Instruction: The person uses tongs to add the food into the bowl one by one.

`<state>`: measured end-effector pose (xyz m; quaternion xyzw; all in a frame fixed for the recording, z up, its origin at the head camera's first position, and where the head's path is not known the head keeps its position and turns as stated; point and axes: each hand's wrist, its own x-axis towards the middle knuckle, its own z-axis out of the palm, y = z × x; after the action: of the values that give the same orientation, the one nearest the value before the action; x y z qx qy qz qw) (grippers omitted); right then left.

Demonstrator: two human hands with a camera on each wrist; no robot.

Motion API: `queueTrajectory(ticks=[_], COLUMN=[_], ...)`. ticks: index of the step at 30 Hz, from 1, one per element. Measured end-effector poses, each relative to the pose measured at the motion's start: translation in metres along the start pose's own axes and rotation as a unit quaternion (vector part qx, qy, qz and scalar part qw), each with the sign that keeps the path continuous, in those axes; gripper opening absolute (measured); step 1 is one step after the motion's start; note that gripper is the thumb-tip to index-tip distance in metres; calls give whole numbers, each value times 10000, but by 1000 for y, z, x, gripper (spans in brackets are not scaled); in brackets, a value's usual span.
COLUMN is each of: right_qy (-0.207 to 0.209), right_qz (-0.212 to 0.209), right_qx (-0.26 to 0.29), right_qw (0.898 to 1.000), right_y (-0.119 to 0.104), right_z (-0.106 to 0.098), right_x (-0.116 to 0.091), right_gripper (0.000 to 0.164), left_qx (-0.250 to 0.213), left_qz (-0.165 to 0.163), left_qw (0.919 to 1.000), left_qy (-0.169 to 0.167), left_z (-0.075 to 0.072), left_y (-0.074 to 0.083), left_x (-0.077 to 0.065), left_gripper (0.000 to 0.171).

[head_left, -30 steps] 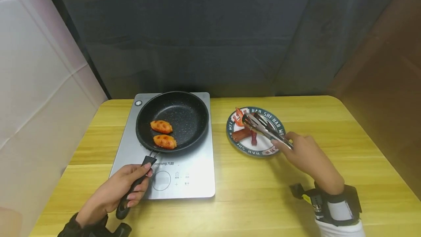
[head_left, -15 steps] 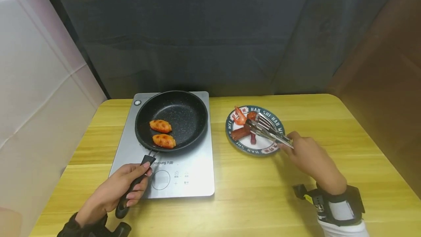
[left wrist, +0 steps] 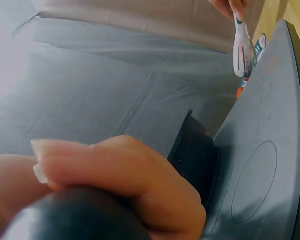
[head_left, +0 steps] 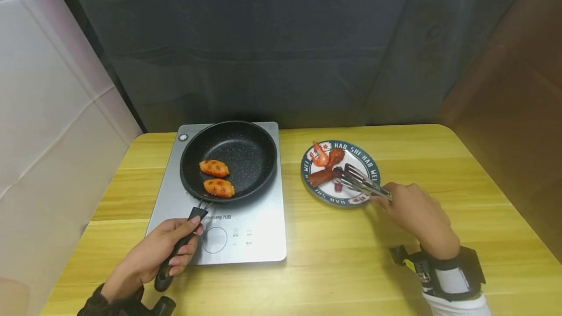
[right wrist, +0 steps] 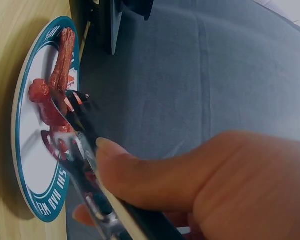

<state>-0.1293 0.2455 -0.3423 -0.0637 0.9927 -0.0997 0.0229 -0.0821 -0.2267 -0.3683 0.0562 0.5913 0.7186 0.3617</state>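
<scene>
My left hand [head_left: 173,247] grips the black handle [head_left: 163,282] of a frying pan [head_left: 252,160]. Two browned chicken wings [head_left: 219,188] lie in the pan. My right hand [head_left: 417,213] holds metal tongs [head_left: 366,187] over a green-rimmed plate [head_left: 373,167]. On that plate lie a shrimp [head_left: 321,156], a reddish drumstick [head_left: 335,156] and a brown sausage-like piece [head_left: 320,177]. In the right wrist view, the spread tong tips stand on either side of a red drumstick-like piece [right wrist: 45,102]. The tongs partly hide this piece in the head view.
The pan stands on a silver induction cooker [head_left: 268,238] at the left of the wooden table [head_left: 333,267]. A dark cloth [head_left: 272,48] rises behind the table. A white panel [head_left: 52,111] flanks the left, a brown one [head_left: 509,111] the right.
The tong tips have moved from the back of the plate toward its front, over the red piece, uncovering the drumstick behind. My left hand and the pan have stayed put.
</scene>
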Motion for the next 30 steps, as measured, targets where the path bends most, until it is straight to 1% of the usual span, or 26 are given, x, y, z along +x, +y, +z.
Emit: queueTrajectory(ticks=[7, 12, 20, 24, 30], right_qy=[-19, 22, 100, 178, 104], right_qz=[80, 18, -10, -132, -192], right_qx=[-205, -341, -299, -310, -318], right_qw=[9998, 9994, 9995, 9993, 9993], right_y=[4, 8, 13, 18, 23], right_z=[-1, 0, 0, 1, -1], right_x=[1, 1, 4, 6, 8], right_gripper=[31, 30, 22, 23, 27], left_qx=[43, 81, 37, 69, 169], left_qz=[4, 0, -35, -5, 55], left_qw=[10000, 9999, 10000, 10000, 9998], left_qy=[70, 75, 53, 67, 112], left_z=[0, 0, -1, -1, -1], left_y=[1, 1, 1, 0, 1], left_x=[0, -1, -1, -2, -1], left_gripper=[36, 35, 35, 35, 36])
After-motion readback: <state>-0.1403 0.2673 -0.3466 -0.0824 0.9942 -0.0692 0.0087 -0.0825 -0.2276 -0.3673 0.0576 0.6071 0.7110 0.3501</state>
